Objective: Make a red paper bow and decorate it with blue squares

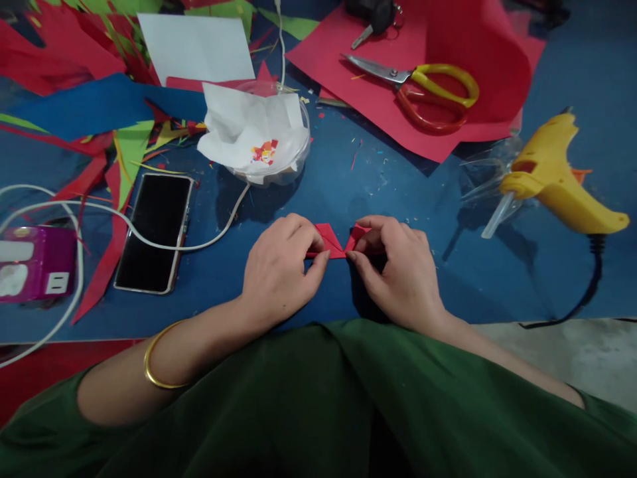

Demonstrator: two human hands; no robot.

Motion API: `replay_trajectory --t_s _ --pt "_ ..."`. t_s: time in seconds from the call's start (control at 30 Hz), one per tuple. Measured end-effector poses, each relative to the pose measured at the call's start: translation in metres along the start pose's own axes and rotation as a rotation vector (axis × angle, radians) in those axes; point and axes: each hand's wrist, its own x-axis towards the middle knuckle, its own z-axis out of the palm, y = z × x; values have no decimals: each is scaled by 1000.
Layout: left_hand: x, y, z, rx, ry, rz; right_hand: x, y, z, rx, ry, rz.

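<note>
A small piece of folded red paper (327, 239) lies at the table's near side, between my two hands. My left hand (284, 265) pinches its left part between thumb and fingers. On the other side, my right hand (398, 265) has thumb and fingers closed on the right flap. The two raised flaps meet at a low point in the middle, making a V-shaped gap. My fingers cover the outer ends of the paper.
Beyond my hands stands a clear bowl (304, 143) lined with white paper (249, 123) holding paper bits. Scissors (398, 78) and keys (381, 18) rest on red sheets (398, 126). A yellow glue gun (557, 176) is right; a phone (154, 232), white cable (209, 242) and purple box (54, 255) are left.
</note>
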Motion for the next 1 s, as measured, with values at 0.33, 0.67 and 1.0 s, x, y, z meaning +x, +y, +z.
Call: replay_trajectory --t_s 0.33,0.67,1.0 --pt "-19 10 -7 440 55 531 -1 2 3 -6 23 -35" --pt "-23 16 -5 455 -53 513 -5 15 -9 -115 72 31" --pt "-25 16 -2 404 -45 475 -5 24 -12 -144 87 48"
